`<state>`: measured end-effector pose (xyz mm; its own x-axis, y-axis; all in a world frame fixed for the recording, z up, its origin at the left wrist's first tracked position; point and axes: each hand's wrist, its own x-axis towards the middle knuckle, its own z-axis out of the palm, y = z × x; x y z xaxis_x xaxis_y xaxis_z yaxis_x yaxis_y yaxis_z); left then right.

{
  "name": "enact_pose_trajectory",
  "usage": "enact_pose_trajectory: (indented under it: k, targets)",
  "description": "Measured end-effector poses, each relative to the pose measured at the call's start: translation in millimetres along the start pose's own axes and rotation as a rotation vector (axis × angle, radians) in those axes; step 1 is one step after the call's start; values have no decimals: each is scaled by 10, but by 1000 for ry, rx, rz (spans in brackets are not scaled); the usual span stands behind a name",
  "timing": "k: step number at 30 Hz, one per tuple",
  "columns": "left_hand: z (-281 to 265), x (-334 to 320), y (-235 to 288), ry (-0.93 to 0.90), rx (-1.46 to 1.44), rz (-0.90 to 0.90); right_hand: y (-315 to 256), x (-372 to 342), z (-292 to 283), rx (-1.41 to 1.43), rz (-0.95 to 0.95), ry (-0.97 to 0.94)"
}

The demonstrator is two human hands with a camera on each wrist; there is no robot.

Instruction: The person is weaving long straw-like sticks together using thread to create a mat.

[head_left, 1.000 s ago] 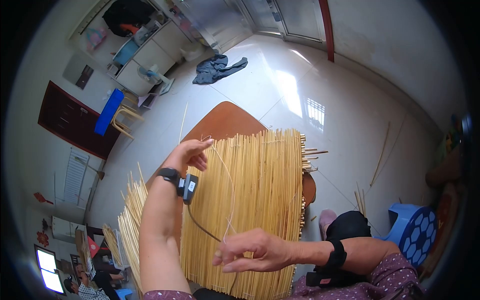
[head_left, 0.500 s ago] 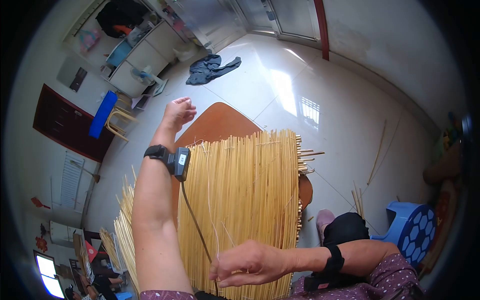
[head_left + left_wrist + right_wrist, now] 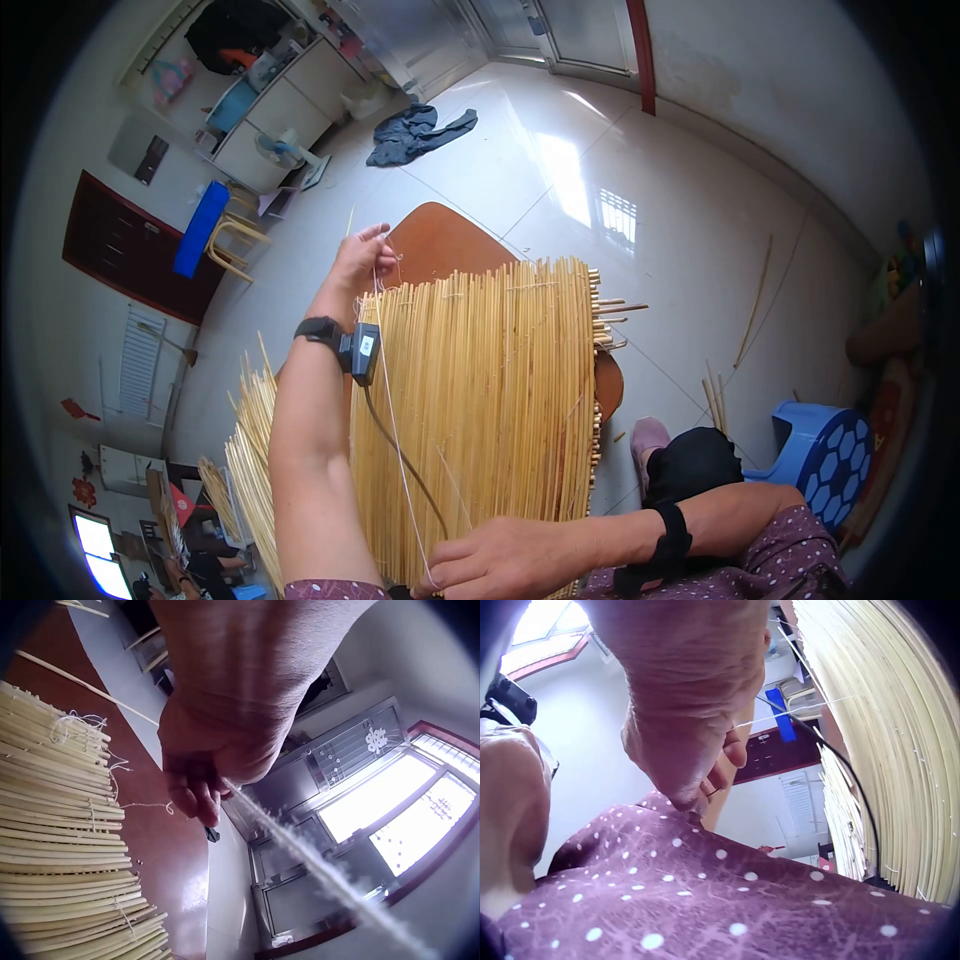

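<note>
A white string (image 3: 399, 450) runs nearly straight between both hands, along the left part of a mat of thin straw-coloured sticks (image 3: 500, 400). My left hand (image 3: 362, 258) pinches the string just beyond the mat's far left corner; in the left wrist view its fingers (image 3: 202, 799) are curled and the string leaves them. Down by the lap, my right hand (image 3: 510, 560) holds the string's near end, its fingers (image 3: 735, 750) curled in the right wrist view. Loose thread ends (image 3: 79, 727) hang at the stick tips. The mat lies on a reddish-brown board (image 3: 440, 235).
More loose sticks (image 3: 250, 430) stand left of the mat. At the right are a blue stool (image 3: 825, 460) and a few sticks on the floor. Dark clothing (image 3: 415, 135) lies on the tiles ahead. A black cable (image 3: 400, 450) trails from the left wrist camera.
My left hand has gone from over the mat's far edge outward, then slightly back. My right hand has dropped nearer the lap. The string, slack before, is now pulled straight.
</note>
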<state>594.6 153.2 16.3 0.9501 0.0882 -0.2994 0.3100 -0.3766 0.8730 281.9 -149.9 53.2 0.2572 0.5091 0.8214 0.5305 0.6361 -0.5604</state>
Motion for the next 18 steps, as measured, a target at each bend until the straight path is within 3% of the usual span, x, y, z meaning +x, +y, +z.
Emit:
enact_pose_trajectory:
  k: [1, 3, 4, 6, 11, 13, 15, 16, 18]
  targets:
    - [9, 63, 108, -4, 1, 3, 22, -18, 18, 0, 20, -47]
    - [31, 148, 340, 133, -44, 218, 100, -51, 80, -11, 35, -60]
    - [66, 127, 459, 130, -45, 216, 123, -63, 106, -13, 51, -73]
    - [95, 50, 700, 207, -236, 445, 125, -68, 127, -19, 65, -88]
    - [-247, -185, 1218, 323, -114, 616, 202, -98, 244, -21, 65, -188]
    - [-421, -318, 1422, 341, -48, 655, 240, -150, 321, -24, 159, -289]
    - [-560, -464, 1667, 395, 41, 841, 346, -224, 409, -36, 138, -284]
    - [-627, -584, 1785, 401, 46, 843, 348, -214, 442, -46, 118, -274]
    - [-790, -819, 1933, 569, -29, 956, 322, -169, 453, -13, 177, -276]
